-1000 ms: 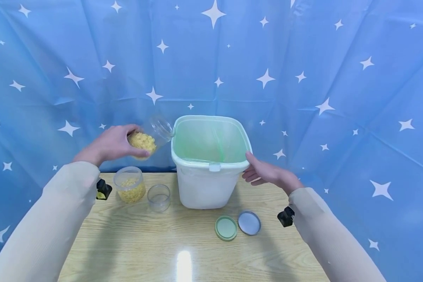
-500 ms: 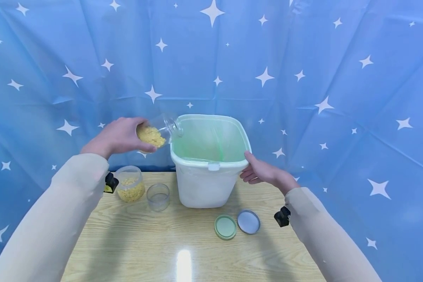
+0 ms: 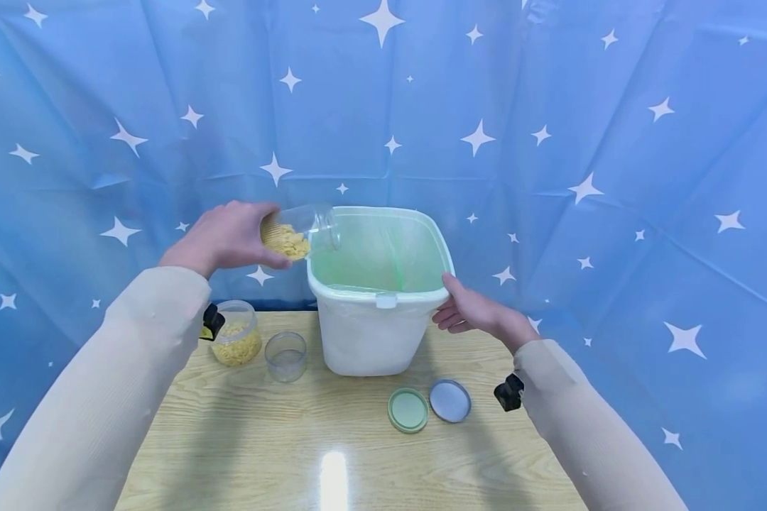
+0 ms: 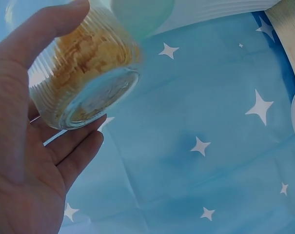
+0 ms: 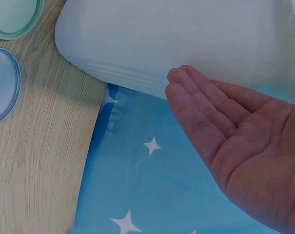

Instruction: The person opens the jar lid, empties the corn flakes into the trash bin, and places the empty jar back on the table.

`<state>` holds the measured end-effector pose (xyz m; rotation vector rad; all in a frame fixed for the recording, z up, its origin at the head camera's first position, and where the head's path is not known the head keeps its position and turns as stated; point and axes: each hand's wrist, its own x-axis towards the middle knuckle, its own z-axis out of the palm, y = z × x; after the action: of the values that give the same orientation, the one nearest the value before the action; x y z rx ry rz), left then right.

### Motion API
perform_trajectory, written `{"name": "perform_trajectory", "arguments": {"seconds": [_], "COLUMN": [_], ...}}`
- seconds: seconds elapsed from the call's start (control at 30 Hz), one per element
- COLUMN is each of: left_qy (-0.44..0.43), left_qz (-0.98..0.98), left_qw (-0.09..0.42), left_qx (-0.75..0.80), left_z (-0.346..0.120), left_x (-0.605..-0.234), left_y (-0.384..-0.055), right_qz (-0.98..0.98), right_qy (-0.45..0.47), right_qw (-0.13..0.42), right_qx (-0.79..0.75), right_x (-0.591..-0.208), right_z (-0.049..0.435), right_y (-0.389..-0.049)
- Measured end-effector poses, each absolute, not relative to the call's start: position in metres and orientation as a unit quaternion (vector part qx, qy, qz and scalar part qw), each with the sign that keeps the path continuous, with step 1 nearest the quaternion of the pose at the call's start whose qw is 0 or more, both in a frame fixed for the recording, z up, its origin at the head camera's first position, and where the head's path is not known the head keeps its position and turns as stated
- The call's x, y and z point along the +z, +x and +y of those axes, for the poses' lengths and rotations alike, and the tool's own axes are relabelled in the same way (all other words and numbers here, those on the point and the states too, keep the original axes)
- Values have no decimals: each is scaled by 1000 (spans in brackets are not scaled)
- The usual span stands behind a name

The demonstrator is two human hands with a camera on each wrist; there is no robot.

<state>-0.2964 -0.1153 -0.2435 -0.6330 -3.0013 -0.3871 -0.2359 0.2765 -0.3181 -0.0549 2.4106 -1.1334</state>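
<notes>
My left hand (image 3: 229,238) grips a clear ribbed jar (image 3: 300,218) around its base. The jar is tilted on its side, its mouth over the left rim of a white bin (image 3: 367,341). Yellow flakes (image 3: 289,243) lie in the jar's lower part; the left wrist view shows them through the ribbed wall (image 4: 96,48). At the bin's right side is my right hand (image 3: 479,310), thumb at the rim and fingers along the outer wall. In the right wrist view those fingers (image 5: 201,109) look nearly straight beside the wall. The bin has a pale green inside.
On the wooden table (image 3: 281,440), left of the bin, stand a clear jar of yellow flakes (image 3: 238,346) and a short clear container (image 3: 286,357). In front of the bin lie a green lid (image 3: 408,409) and a blue-grey lid (image 3: 450,400). A blue star-patterned curtain (image 3: 550,85) hangs behind.
My left hand has moved right and slightly up with the jar, bringing its mouth over the bin's rim. The jar lies closer to level. My right hand stays at the bin.
</notes>
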Motion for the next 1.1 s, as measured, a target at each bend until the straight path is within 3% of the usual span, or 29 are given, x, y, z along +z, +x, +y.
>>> {"name": "perform_trajectory", "arguments": {"seconds": [1.1], "left_qy": [-230], "left_qz": [-967], "left_qw": [54], "left_qx": [-96], "left_z": [-100], "left_x": [-230], "left_y": [-295], "right_qz": [879], "right_qy": [-16], "right_qw": [227], "right_qx": [-419], "right_x": [-325], "right_z": [276], "right_y": [-240]}}
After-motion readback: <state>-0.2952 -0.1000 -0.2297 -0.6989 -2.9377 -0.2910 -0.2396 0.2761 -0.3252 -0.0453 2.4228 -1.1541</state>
